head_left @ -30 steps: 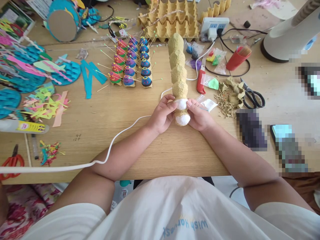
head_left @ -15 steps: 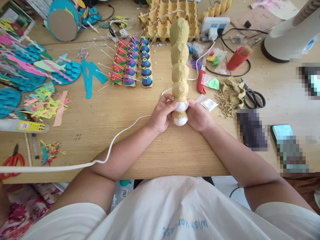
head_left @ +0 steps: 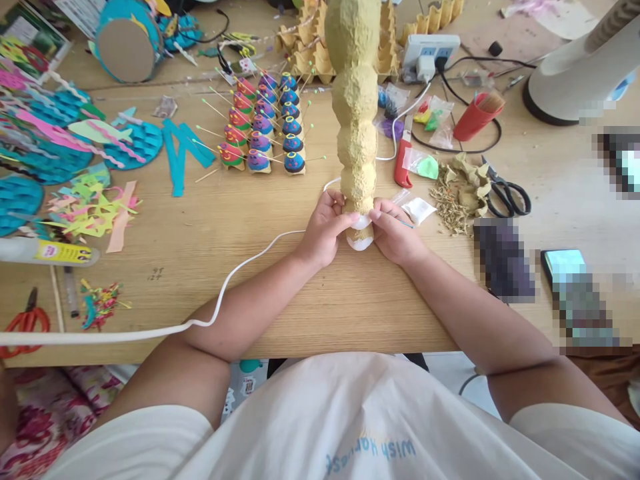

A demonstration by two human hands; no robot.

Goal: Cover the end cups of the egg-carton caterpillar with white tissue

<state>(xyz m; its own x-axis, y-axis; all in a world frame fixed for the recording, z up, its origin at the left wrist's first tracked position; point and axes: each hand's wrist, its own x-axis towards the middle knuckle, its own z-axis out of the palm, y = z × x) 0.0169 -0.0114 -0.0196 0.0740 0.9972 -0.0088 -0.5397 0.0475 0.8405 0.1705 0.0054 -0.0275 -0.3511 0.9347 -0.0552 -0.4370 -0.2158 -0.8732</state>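
Note:
Between my hands is a strip of egg carton (head_left: 357, 120), yellowish with a row of rounded cups, its far end raised towards the camera. White patches cover the cups at its near end. My left hand (head_left: 326, 230) grips the near end from the left, thumb pressed on the white part. My right hand (head_left: 397, 233) pinches the same end from the right. A short thin bluish line shows by the right fingers; I cannot tell what it is. Beyond my left hand stand several painted carton caterpillars (head_left: 261, 123) with pins as feelers.
Egg trays (head_left: 310, 50) and a power strip (head_left: 431, 50) lie at the back. Right are a red-handled knife (head_left: 403, 160), black scissors (head_left: 507, 193), carton scraps (head_left: 463, 190) and phones. Left are paper strips (head_left: 95, 213) and blue crafts (head_left: 130, 143). A white cable (head_left: 235, 267) crosses my left arm.
The far end of the carton strip has tipped up towards the camera and looks larger. My hands stay in nearly the same place, with the thumbs closer together over the white part.

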